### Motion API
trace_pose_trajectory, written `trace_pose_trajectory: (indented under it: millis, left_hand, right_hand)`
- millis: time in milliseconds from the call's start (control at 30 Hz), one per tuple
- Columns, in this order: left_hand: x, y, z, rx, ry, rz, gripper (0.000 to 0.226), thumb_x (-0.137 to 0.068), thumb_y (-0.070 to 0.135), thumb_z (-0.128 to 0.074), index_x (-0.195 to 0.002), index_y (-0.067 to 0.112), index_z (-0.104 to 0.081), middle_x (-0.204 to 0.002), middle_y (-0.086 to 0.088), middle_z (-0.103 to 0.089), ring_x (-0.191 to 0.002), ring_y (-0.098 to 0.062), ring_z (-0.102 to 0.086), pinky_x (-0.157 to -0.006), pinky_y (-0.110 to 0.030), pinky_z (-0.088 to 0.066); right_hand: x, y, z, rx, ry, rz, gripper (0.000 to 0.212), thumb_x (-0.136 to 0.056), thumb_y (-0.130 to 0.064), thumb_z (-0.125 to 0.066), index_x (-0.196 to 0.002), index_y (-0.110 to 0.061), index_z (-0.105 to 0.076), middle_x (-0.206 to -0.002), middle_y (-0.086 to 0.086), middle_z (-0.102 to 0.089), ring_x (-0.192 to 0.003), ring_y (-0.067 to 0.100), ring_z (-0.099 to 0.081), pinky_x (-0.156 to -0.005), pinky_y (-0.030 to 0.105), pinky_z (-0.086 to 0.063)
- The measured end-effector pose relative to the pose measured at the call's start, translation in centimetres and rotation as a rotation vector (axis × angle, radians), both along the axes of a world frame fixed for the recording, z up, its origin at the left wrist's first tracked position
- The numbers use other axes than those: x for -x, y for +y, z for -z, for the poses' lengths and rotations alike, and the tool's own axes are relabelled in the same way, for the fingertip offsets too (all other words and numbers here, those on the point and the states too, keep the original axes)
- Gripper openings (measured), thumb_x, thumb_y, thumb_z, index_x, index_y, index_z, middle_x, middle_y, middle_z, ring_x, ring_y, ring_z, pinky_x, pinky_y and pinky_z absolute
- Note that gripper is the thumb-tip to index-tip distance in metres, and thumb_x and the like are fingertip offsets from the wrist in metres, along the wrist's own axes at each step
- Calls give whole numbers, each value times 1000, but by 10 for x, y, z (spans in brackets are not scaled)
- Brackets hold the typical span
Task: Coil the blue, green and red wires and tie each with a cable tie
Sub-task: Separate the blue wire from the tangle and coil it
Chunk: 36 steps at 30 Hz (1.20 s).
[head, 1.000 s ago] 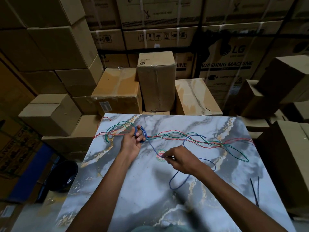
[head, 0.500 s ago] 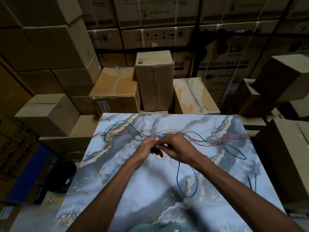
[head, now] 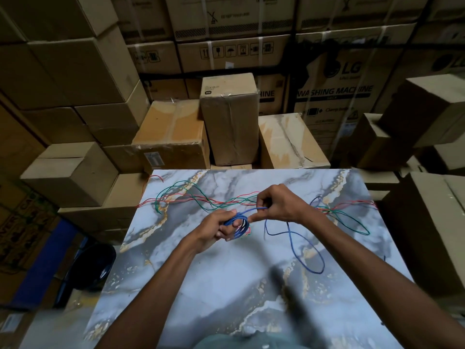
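From the head view, my left hand (head: 218, 229) has its grip curled round a small coil of the blue wire (head: 293, 244) above the counter (head: 226, 285). My right hand (head: 278, 204) pinches that wire just beside the coil. The green wire (head: 176, 186) and red wire (head: 191, 199) lie loose across the counter's far side.

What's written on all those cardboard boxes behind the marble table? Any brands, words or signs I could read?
"LG": large box at back right.
"WASHING MACHINE": same box, below the logo.
"INE": box partly hidden behind the upright box, the rest covered.
Handling pictograms, including an umbrella and a glass: box at back centre.
"mi" logo, probably: small dark square on the upright box.
Too small or blurred: white barcode label, fine print under "LG", top box's line.
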<state>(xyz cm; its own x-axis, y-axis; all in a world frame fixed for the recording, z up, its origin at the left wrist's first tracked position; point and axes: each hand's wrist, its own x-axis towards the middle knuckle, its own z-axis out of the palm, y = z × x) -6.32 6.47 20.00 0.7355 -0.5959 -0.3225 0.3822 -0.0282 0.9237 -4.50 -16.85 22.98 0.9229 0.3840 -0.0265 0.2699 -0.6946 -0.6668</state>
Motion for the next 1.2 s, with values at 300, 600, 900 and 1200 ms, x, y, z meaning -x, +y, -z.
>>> trace_pose_trajectory:
  millis: [300,600,900,1200]
  left_hand:
    - [-11,26,0,255,275,-249,32,-98,30,-39,-72,12,-43,-43,11,-17,-33,-3,-18,-46,-24,-24]
    - [-23,55,-19,471,263,-418,39,-97,27,-38,-62,15,-51,-49,8,-8,-41,-12,-4,-42,-24,-23]
    - [-34,82,-20,542,234,-674,34,-92,25,-43,-59,17,-50,-49,7,-8,-42,-12,-2,-40,-23,-23]
    - [-26,46,-7,0,51,-342,38,-102,24,-33,-66,12,-40,-40,7,-16,-34,-7,-11,-42,-25,-17]
  right_hand:
    - [14,-23,46,245,-4,-101,19,-77,-9,-76,-91,-20,-78,-93,0,-75,-88,16,-68,-82,33,-55]
    - [19,-54,82,30,341,106,16,-90,-19,-77,-105,-14,-72,-72,3,-74,-50,13,-61,-55,24,-50]
    - [39,-86,118,-575,500,840,54,-77,-60,-73,-68,-7,-65,-53,2,-37,-40,10,-29,-39,17,-21]
    - [22,-39,105,28,300,310,64,-62,-57,-89,-114,-30,-64,-82,-7,-67,-69,13,-62,-72,30,-52]
